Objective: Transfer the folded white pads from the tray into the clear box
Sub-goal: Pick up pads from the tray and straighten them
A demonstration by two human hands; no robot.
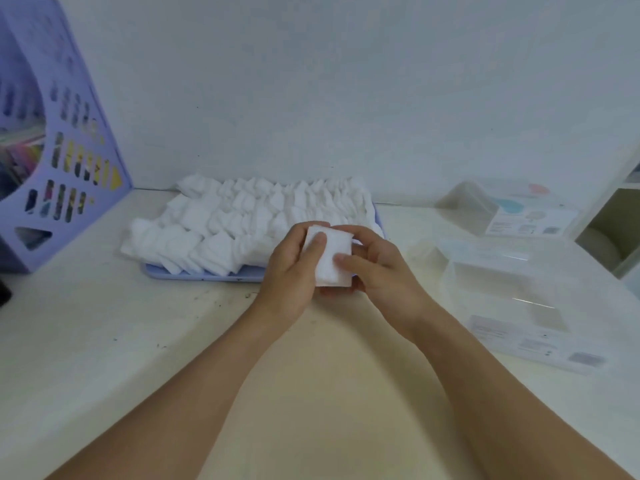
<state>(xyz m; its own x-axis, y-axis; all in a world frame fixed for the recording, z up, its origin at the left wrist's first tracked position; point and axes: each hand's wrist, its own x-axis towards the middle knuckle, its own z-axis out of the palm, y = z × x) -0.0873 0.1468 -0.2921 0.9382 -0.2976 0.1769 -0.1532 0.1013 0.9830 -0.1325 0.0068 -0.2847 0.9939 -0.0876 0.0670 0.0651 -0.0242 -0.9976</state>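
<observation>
Between the two hands, just above the near edge of the tray, sits 1 small stack of folded white pads point(329, 259); how many pads are in it can't be told, edges too blurred. Left hand point(291, 271) grips the stack's left side, thumb laid across the top face, fingers curled under. Right hand point(375, 268) grips the right side, thumb on the lower right corner, fingers wrapped behind. Both forearms are bare and reach in from the bottom of the frame.

Behind the hands: 1 pale blue tray point(201, 274) w/ a heap of white pads point(242, 223) piled in rough overlapping rows, spilling over the left and far edges. Too many and too blurred to count.

Right of the hands: 1 clear box point(512, 306) on the table point(104, 323), lid off or open, can't tell which, w/ a printed label on its near side. Nothing visible inside it. Farther back right, 1 more clear container point(498, 213) w/ a label showing pink and blue shapes.

Far left: 1 lilac file holder point(69, 168) w/ cut-out slots, colourful things inside. Behind all, 1 plain white wall point(311, 81).
</observation>
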